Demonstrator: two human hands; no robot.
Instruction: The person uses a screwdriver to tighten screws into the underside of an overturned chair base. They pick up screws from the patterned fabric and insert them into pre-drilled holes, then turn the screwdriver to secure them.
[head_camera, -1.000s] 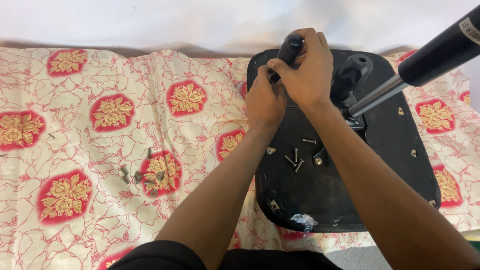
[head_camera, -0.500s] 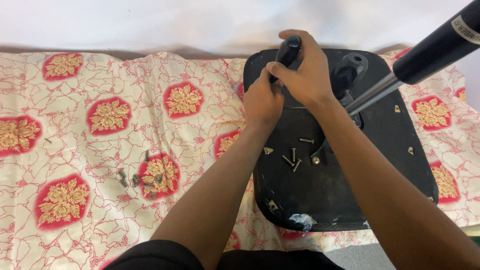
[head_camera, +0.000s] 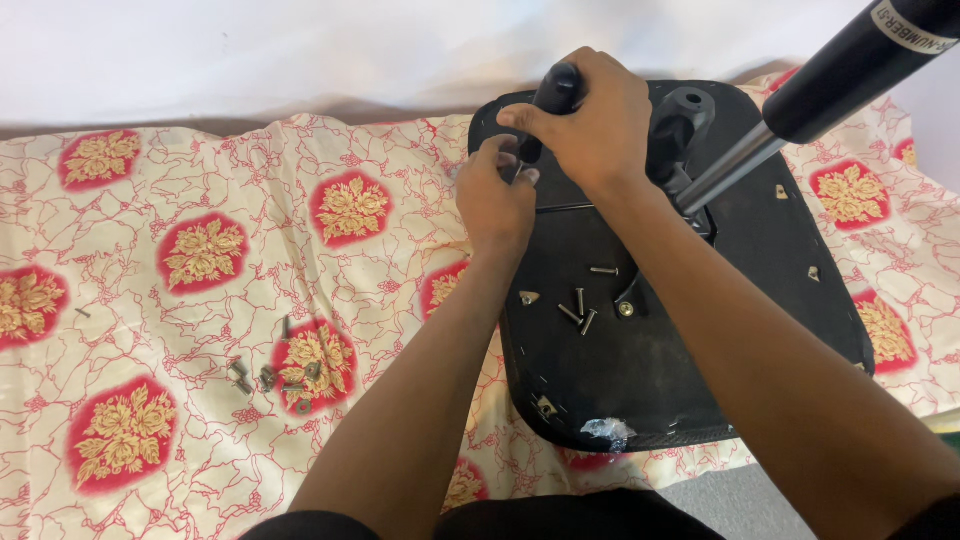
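A: Where's the black handle (head_camera: 556, 92)?
B: At the far edge of the upturned seat base (head_camera: 700, 380); the right hand (head_camera: 592, 128) is wrapped tight around it; the left hand (head_camera: 492, 196) pinches something small just beneath, too hidden to name.

A: Which step, you'd say?
B: Looks like fixing the handle to the base; next likely calls for a steady grip and a screw (head_camera: 602, 270) from the loose ones mid-base.

A: Around that?
B: A metal post (head_camera: 800, 105) slants off right; more small hardware (head_camera: 270, 378) lies on the flowered cloth (head_camera: 200, 250).
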